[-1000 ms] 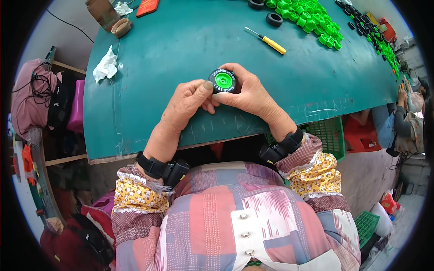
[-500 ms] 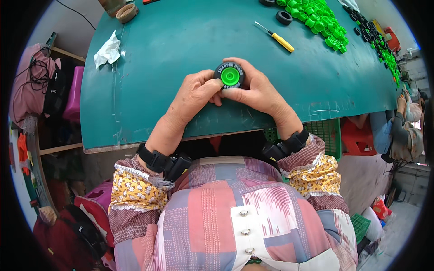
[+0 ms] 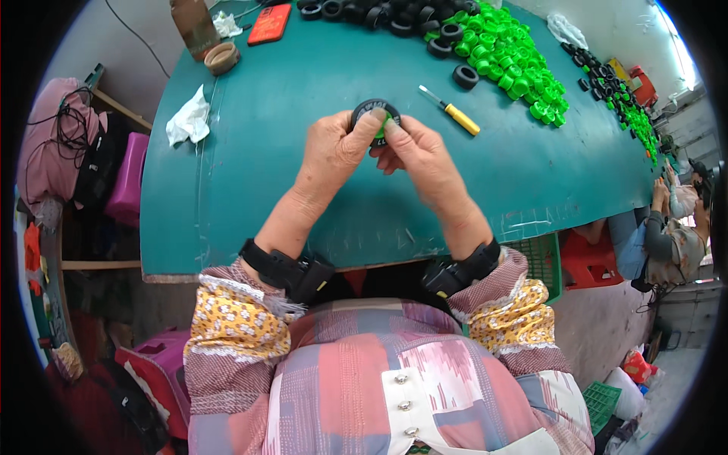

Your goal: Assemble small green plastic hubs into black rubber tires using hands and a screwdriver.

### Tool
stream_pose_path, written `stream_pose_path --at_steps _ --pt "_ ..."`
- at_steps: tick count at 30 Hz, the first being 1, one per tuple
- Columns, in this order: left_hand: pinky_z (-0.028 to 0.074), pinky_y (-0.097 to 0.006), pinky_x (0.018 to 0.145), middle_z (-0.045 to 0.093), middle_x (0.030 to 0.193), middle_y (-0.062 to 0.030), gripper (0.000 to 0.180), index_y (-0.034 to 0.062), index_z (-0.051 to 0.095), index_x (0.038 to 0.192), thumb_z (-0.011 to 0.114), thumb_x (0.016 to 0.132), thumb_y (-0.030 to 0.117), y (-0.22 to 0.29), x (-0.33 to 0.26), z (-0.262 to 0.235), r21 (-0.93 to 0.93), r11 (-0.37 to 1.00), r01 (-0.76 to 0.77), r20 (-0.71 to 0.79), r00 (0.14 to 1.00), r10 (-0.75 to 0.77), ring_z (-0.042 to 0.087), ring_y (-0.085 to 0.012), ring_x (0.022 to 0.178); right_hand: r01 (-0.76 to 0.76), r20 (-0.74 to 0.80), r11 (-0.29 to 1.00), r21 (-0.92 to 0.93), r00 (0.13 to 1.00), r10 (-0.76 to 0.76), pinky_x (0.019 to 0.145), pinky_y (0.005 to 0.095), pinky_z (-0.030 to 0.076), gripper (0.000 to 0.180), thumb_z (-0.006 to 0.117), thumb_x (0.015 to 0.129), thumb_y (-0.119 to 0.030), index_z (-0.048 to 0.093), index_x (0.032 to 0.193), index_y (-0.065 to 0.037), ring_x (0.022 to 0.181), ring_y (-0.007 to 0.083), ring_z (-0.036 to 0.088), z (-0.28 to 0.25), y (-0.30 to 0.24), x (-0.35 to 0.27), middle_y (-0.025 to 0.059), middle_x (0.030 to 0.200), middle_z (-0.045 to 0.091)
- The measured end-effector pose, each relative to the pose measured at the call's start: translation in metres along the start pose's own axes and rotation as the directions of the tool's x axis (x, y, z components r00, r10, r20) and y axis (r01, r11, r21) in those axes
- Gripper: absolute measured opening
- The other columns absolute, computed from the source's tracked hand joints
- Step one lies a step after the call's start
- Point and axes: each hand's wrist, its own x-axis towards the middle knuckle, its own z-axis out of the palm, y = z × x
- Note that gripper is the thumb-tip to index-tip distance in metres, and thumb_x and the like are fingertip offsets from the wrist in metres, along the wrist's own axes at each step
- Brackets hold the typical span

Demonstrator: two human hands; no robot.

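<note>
A small toy wheel (image 3: 362, 111), a black tyre with a bright green hub, is held between both hands above the green table (image 3: 265, 152). My left hand (image 3: 334, 148) grips its left side, the thumb pressed over the hub's face. From the right, my right hand (image 3: 417, 152) has its thumb on the hub too, with the fingers curled beneath. The two thumbs hide most of the green centre. To the right of the hands lies a screwdriver (image 3: 459, 118) with a yellow handle.
A heap of green hubs (image 3: 516, 61) and black tyres (image 3: 394, 17) covers the far right, one loose tyre (image 3: 465, 76) nearer. White tissue (image 3: 189, 118), a tape roll (image 3: 221, 58) and a red phone-like slab (image 3: 269, 24) lie left. Another person (image 3: 675, 243) sits at the right edge.
Both thumbs have moved onto the wheel's face and cover the hub, which showed fully before. My view has shifted, bringing more of the table's far side into sight.
</note>
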Motion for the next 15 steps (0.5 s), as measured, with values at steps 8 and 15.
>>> stream_pose_path --at_steps 8,15 --pt "0.037 -0.025 0.045 0.049 0.057 -0.0036 0.023 -0.0017 0.054 0.079 0.051 0.085 0.02 -0.017 0.005 0.019 0.138 0.957 -0.257 -0.182 0.943 0.279 0.045 -0.0076 0.052 -0.033 0.036 0.989 -0.144 0.999 0.039 0.053 0.0222 0.045 0.032 0.052 0.086 -0.023 0.046 0.106 0.002 0.061 0.0097 0.054 -0.007 0.004 0.001 0.0068 0.072 0.057" --pt "0.036 -0.021 0.048 0.051 0.066 -0.0012 0.035 0.0003 0.057 0.084 0.042 0.091 0.031 -0.037 0.009 0.006 -0.156 0.98 -0.127 -0.306 0.949 0.074 0.045 -0.0068 0.057 0.197 -0.053 0.953 -0.231 0.975 -0.214 0.052 0.022 0.043 0.036 0.054 0.085 -0.018 0.042 0.114 -0.001 0.059 0.0076 0.05 0.032 0.026 0.014 0.0056 0.077 0.055"
